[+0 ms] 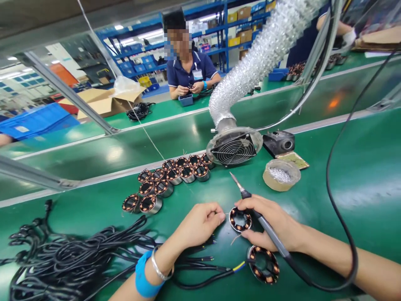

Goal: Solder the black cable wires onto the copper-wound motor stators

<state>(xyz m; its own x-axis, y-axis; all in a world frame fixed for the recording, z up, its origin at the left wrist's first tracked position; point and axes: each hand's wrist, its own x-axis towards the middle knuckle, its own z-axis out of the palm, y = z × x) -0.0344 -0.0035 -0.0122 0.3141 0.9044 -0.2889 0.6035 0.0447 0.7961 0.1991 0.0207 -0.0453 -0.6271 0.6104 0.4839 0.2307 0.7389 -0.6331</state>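
Note:
Between thumb and fingertips, my left hand (200, 222) pinches a thin wire that runs to a motor stator (232, 224) with copper windings. My right hand (278, 221) grips that stator by its rim. It also holds a soldering iron (273, 237), whose tip points up and away from the stator. Another loose wire end hangs below the held stator. Just beneath my right hand, a second stator (273, 267) lies on the bench, with a black cable (208, 277) showing yellow and blue wires at its edge.
Several stators (172, 175) stand grouped behind my left hand. Bundled black cables (72, 259) cover the left side. A fume extractor (233, 148) hangs ahead, near a tub of silvery bits (282, 175) and an iron holder (282, 142). Across the bench, a person (191, 71) handles small parts.

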